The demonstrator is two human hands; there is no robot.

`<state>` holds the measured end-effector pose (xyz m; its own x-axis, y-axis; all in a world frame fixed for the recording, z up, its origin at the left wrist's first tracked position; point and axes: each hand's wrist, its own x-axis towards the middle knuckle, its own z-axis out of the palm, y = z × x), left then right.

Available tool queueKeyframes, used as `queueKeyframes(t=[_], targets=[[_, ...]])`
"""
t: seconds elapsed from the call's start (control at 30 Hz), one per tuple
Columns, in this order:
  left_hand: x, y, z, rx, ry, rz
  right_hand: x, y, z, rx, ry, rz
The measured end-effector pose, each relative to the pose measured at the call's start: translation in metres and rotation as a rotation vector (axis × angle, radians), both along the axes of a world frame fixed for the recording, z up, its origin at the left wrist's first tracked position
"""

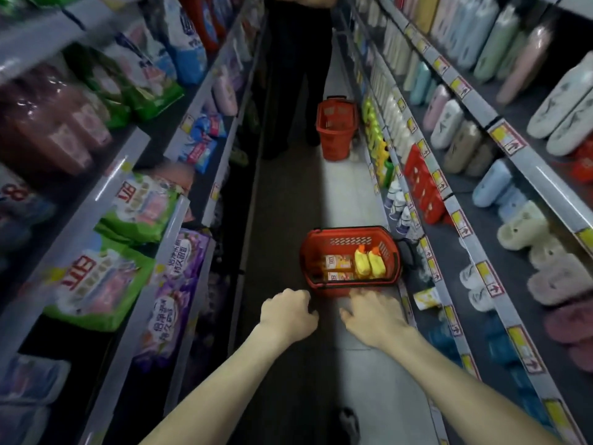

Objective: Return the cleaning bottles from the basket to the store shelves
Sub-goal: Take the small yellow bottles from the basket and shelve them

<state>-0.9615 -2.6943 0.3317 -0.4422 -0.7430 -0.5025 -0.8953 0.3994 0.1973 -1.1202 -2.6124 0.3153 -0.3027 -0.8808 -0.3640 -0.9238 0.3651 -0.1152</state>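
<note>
Left hand (288, 313): near, fingers curled, empty
Right hand (375, 316): fingers loosely spread, empty
Basket (349, 240): on floor just beyond, holds yellow bottles (369, 264)

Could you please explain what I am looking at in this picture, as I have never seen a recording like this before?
There is no machine here. A person wears one wide-angle camera on the head, so you look forward and down a shop aisle over their two bare arms. The left hand, fingers curled, and the right hand, fingers relaxed, both reach towards a red basket on the floor; neither holds anything. In the basket lie two yellow bottles with orange caps and some orange labelled bottles. Detergent bags fill the shelves on the left, and slippers those on the right. Further up the aisle a second red basket stands beside another person.
</note>
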Motion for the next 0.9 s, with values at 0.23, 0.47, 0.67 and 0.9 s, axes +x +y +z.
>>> queueKeyframes(t=[0.23,0.47,0.67,0.9], targets=[[-0.056,-0.036,-0.036,0.077,-0.016,0.017,-0.055,-0.037,-0.035,0.053,-0.004,0.016],[-0.102,-0.102,-0.071,0.189,0.022,0.014,-0.099,-0.1,-0.071,0.126,-0.017,0.04],[-0.139,-0.169,-0.093,0.219,0.069,0.022,-0.123,-0.171,-0.101,0.181,-0.102,-0.024],[-0.18,-0.24,-0.125,0.343,0.029,0.041,-0.159,-0.235,-0.137,0.27,-0.147,-0.074]])
